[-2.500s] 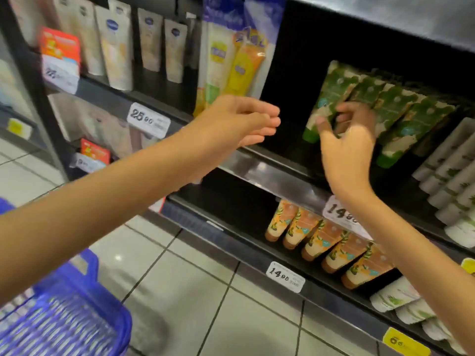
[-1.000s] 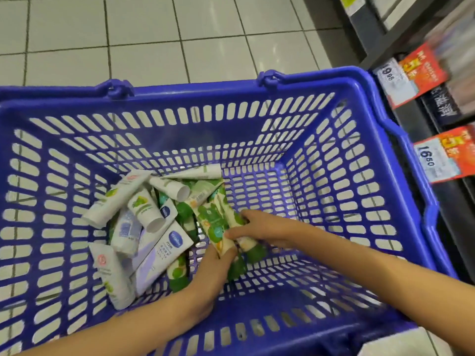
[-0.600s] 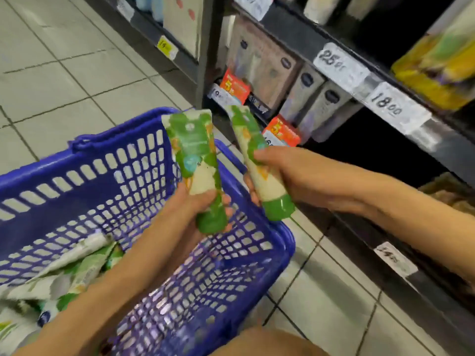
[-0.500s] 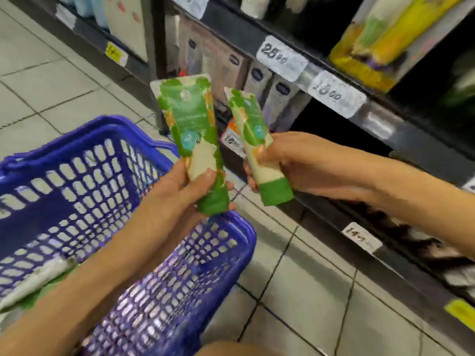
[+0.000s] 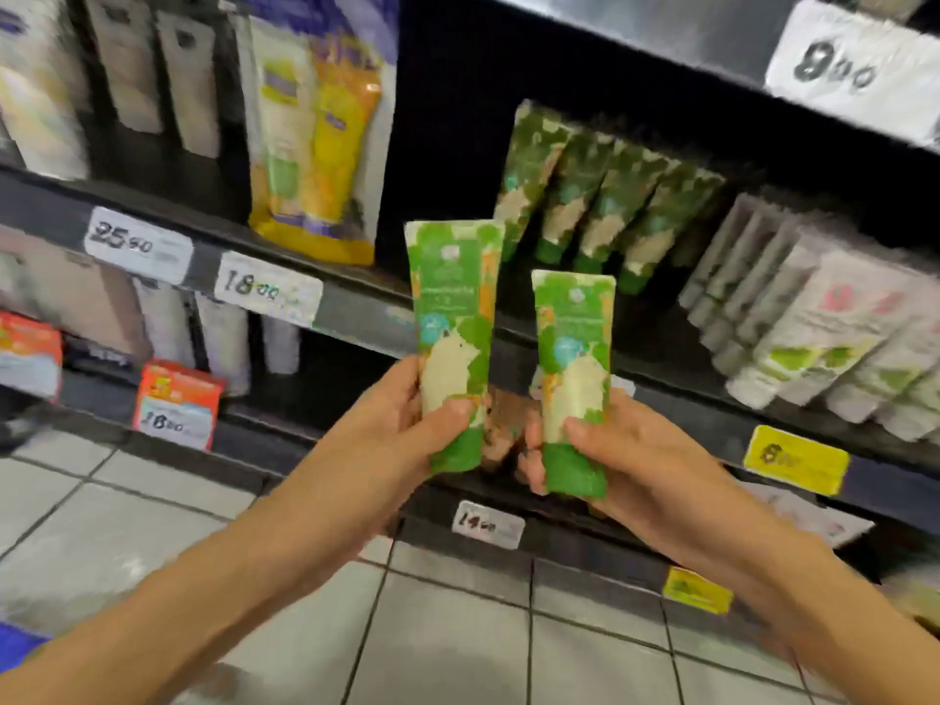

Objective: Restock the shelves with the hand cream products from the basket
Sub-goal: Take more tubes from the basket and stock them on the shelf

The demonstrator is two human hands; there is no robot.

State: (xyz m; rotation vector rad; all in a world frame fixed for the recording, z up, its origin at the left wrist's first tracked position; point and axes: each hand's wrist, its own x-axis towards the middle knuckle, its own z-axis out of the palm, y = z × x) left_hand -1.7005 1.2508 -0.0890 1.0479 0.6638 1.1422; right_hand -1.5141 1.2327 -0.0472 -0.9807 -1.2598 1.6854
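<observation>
Both hands up in front of the shelving, one tube in each.

Left hand (image 5: 407, 414): fingers wrapped behind the lower part of a green hand cream tube (image 5: 455, 318), thumb pressed across its front just above the cap. Tube upright, cap down, flat crimped end on top.

Right hand (image 5: 610, 450): same grasp on a second green tube (image 5: 575, 358), thumb on the front near the cap. Also upright and cap down, held a little lower than the first. The two tubes stand side by side, close but apart, in the air and not resting on any shelf.

Middle shelf (image 5: 356, 307), behind the held tubes: a row of matching green tubes (image 5: 600, 206) leaning back with caps at the front edge. Toward the right end, rows of white tubes (image 5: 814, 318). Toward the left, a yellow twin pack (image 5: 315, 145) standing on the shelf.

Front edge of that shelf carries white price tags reading 25.00 (image 5: 137, 244) and 18.00 (image 5: 267, 290). A yellow tag (image 5: 796, 459) sits on the rail of the shelf below, a 14.00 tag (image 5: 488, 524) on a lower rail. Print on the tubes too blurred to read.

Tiled floor (image 5: 458, 628) below. A sliver of the blue basket (image 5: 15, 648) shows at the bottom left corner.
</observation>
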